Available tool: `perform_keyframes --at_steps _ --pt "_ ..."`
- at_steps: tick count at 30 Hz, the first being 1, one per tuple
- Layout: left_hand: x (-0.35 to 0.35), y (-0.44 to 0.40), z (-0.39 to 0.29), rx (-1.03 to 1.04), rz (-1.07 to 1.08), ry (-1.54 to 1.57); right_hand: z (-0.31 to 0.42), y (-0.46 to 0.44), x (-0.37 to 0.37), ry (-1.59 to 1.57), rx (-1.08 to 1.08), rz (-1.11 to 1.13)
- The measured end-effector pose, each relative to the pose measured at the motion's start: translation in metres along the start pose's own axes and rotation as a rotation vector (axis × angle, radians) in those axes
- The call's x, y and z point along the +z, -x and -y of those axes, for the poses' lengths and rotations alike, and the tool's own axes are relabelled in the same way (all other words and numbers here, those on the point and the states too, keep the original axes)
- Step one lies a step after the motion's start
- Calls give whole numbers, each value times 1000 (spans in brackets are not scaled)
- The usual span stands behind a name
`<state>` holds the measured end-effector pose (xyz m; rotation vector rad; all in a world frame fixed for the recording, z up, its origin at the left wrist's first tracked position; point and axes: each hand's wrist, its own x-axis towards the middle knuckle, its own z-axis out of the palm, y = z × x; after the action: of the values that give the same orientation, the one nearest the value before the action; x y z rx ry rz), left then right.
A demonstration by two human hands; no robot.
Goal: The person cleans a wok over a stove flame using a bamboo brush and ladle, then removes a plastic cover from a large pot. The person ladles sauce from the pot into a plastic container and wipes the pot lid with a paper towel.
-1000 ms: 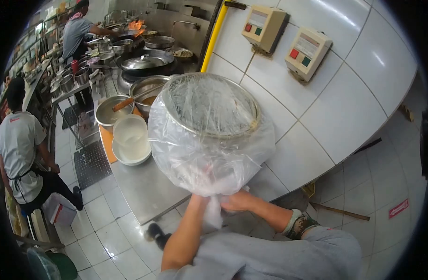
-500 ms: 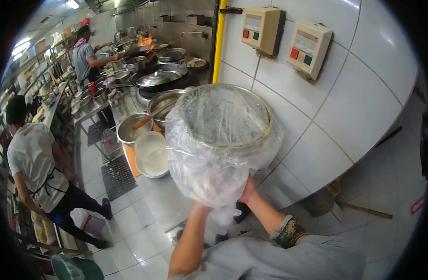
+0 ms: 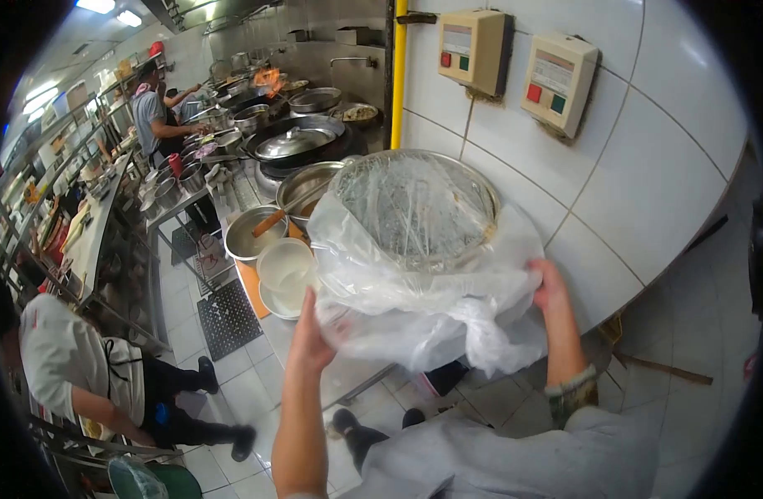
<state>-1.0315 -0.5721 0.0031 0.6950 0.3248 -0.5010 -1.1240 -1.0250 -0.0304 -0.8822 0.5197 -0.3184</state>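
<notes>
A large round metal pot (image 3: 491, 193) stands at the counter's end against the wall. A clear plastic bag (image 3: 406, 309) covers its top and bunches in loose folds down its front. My left hand (image 3: 317, 334) is closed on the bag's left side, thumb up, with its other fingers partly hidden by the plastic. On the right, my right hand (image 3: 549, 287) grips the bag's edge, its fingers bent into the film. A white plastic tub (image 3: 285, 264) and a steel bowl with a wooden-handled utensil (image 3: 269, 222) stand just left of the pot.
Woks on burners, one a lidded wok (image 3: 295, 143), line the back, with a flame (image 3: 270, 80) beyond. A co-worker (image 3: 82, 358) stands at left; another person (image 3: 151, 116) is by the stoves. Two switch boxes (image 3: 556, 83) and a yellow pipe (image 3: 399, 75) are on the wall.
My hands have moved apart from beneath the bag's front to its two sides. The bag's bunched front has spread out and shifted right. The co-worker at left has leaned lower.
</notes>
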Motion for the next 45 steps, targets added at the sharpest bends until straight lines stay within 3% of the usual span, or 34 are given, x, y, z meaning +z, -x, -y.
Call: perform_keyframes --at_steps 3,5,7,9,11,12,14,19,21,23,24,25,29,31,34,36,37,39,42,44,45 --pt "31 -24 -2 6 43 -238 49 -35 41 118 -31 1" --pt "26 -58 -13 35 67 -295 71 -58 72 179 -177 28" --pt "35 -68 -32 42 62 -326 88 -56 128 318 -219 -105" --pt "52 -63 -43 139 72 -390 100 -29 179 633 -424 -28" --pt "58 -75 -52 287 137 -458 101 -21 219 689 -597 -64" --pt "55 -85 -52 285 144 -467 96 -51 216 682 -599 -72" --pt "55 -103 -57 390 170 -601 86 -131 210 957 -830 -85" --pt "70 -105 -58 430 214 -769 67 -129 284 1016 -1036 -37" --pt "68 -101 -60 413 236 -766 50 -91 334 1290 -995 47" --pt "71 -100 -63 436 216 -768 21 -54 376 1325 -980 153" --pt "69 -102 -64 433 212 -770 5 -48 382 1168 -1166 246" --pt "68 -104 -66 423 233 -767 0 -29 388 1154 -1200 215" --pt "66 -92 -81 384 208 -792 -15 32 385 1232 -1211 245" --pt "58 -94 -88 373 174 -869 -31 59 378 1267 -1244 435" --pt "47 -99 -100 290 248 -741 -56 101 367 1371 -1192 575" --pt "45 -91 -109 135 278 -357 -71 120 353 1462 -1162 628" --pt "27 -111 -112 97 482 -230 -83 126 345 1516 -1195 706" --pt "41 -101 -123 47 467 -258 -115 143 331 1511 -1184 924" --pt "42 -105 -127 -72 390 -335 -150 168 323 1481 -1176 1038" --pt "56 -91 -125 93 343 -867 -164 169 321 1531 -1165 1088" --pt "48 -103 -122 16 375 -787 -171 170 319 1521 -1159 1086"
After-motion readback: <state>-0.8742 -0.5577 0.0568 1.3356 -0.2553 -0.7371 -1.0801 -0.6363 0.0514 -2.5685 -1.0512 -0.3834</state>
